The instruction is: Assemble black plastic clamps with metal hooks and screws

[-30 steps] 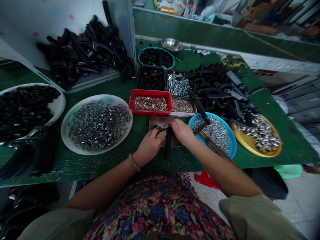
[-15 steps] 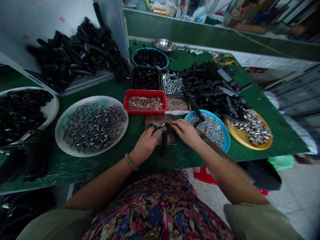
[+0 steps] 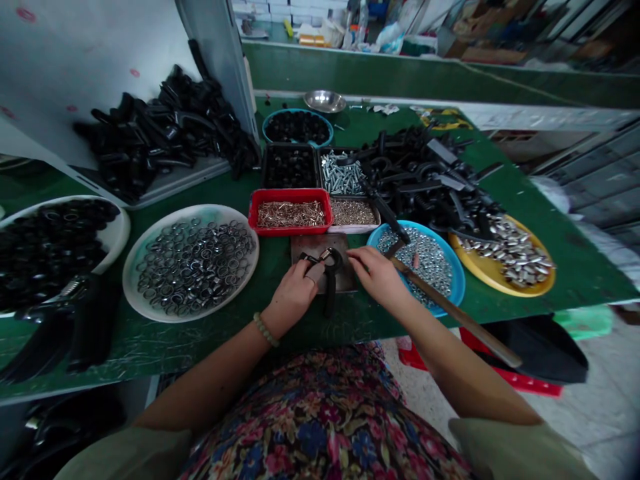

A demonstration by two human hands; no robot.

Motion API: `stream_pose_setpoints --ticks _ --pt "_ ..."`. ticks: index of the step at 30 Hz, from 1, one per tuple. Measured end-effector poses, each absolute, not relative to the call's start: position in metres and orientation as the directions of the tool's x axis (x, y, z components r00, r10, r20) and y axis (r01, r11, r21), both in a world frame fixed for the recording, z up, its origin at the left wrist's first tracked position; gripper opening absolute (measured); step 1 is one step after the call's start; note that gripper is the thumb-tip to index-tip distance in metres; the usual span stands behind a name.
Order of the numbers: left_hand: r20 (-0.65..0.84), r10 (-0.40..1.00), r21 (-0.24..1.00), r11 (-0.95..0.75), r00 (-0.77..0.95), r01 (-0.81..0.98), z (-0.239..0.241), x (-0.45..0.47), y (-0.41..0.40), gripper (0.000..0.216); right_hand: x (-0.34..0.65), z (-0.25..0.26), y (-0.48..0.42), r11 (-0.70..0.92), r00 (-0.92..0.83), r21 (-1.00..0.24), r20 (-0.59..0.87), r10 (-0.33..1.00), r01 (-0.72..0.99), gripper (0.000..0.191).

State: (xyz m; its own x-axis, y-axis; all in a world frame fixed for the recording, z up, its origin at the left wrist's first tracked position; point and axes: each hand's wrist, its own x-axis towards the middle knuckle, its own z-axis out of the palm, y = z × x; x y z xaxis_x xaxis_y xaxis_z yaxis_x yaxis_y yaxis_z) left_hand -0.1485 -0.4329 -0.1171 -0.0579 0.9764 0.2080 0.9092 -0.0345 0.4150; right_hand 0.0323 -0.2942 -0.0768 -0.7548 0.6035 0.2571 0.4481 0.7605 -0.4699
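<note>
My left hand (image 3: 295, 290) is curled round a small black plastic part (image 3: 329, 277) with a metal piece at its top, holding it down on a grey metal block (image 3: 345, 247) at the front of the green table (image 3: 210, 333). My right hand (image 3: 376, 273) rests just to the right of that part, fingers bent and pinched toward its top. Whether the right fingers hold anything is too small to make out. A hammer (image 3: 450, 308) lies under my right forearm, its head over the blue bowl (image 3: 457, 283) of small nuts.
A white plate of metal rings (image 3: 193, 260) sits left, a red tray of pins (image 3: 290, 212) behind the block, a yellow plate of metal pieces (image 3: 505, 257) right. Black parts are heaped at back left (image 3: 160, 130) and back right (image 3: 420, 173). Screw trays (image 3: 340, 175) stand behind.
The view has shifted slightly. Both hands stay at the black part on the block; my right hand has drawn a little away from its top.
</note>
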Motion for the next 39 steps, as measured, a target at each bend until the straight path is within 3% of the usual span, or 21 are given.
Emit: stream_pose_setpoints --ticks 6,9,13,15,18,20,23,25,29,33,37,39 --pt "0.177 0.982 0.382 -0.007 -0.065 0.924 -0.114 -0.146 -0.435 0.043 0.112 -0.081 -0.287 0.626 -0.625 0.042 0.133 0.769 0.779 0.035" --pt "0.18 0.981 0.376 0.001 -0.074 0.927 -0.114 -0.146 -0.434 0.041 0.131 -0.086 -0.278 0.599 -0.61 0.145 0.041 0.791 0.787 0.039" --pt "0.207 0.973 0.42 0.01 -0.106 0.908 -0.115 -0.146 -0.433 0.039 0.128 -0.084 -0.277 0.578 -0.583 0.175 -0.025 0.812 0.797 0.039" --pt "0.201 0.972 0.467 0.018 -0.126 0.884 -0.114 -0.147 -0.435 0.04 0.122 -0.077 -0.286 0.55 -0.554 0.124 -0.006 0.833 0.826 0.04" --pt "0.214 0.963 0.507 0.036 -0.166 0.861 -0.109 -0.147 -0.446 0.047 0.106 -0.062 -0.31 0.573 -0.568 -0.14 0.081 0.819 0.807 0.039" --pt "0.25 0.954 0.468 0.031 -0.166 0.883 -0.106 -0.148 -0.456 0.047 0.089 -0.051 -0.327 0.613 -0.619 -0.309 0.09 0.78 0.727 0.038" --pt "0.269 0.958 0.376 -0.011 -0.097 0.927 -0.106 -0.148 -0.468 0.037 0.061 -0.038 -0.345 0.663 -0.734 -0.426 -0.004 0.679 0.615 0.039" --pt "0.262 0.964 0.334 -0.048 -0.044 0.941 -0.108 -0.149 -0.471 0.034 0.045 -0.031 -0.349 0.671 -0.759 -0.45 -0.025 0.65 0.589 0.04" --pt "0.256 0.967 0.304 -0.085 0.005 0.949 -0.11 -0.15 -0.47 0.037 0.027 -0.028 -0.348 0.678 -0.719 -0.435 0.092 0.689 0.593 0.04" --pt "0.236 0.972 0.31 -0.079 0.004 0.948 -0.107 -0.151 -0.469 0.036 0.024 -0.032 -0.342 0.722 -0.791 -0.374 -0.058 0.609 0.582 0.039" --pt "0.241 0.971 0.317 -0.087 0.008 0.945 -0.11 -0.151 -0.469 0.037 0.025 -0.026 -0.345 0.661 -0.697 -0.401 0.075 0.713 0.634 0.042" --pt "0.264 0.964 0.319 -0.094 0.007 0.943 -0.112 -0.151 -0.47 0.037 0.022 -0.027 -0.346 0.656 -0.691 -0.387 0.065 0.72 0.648 0.042"
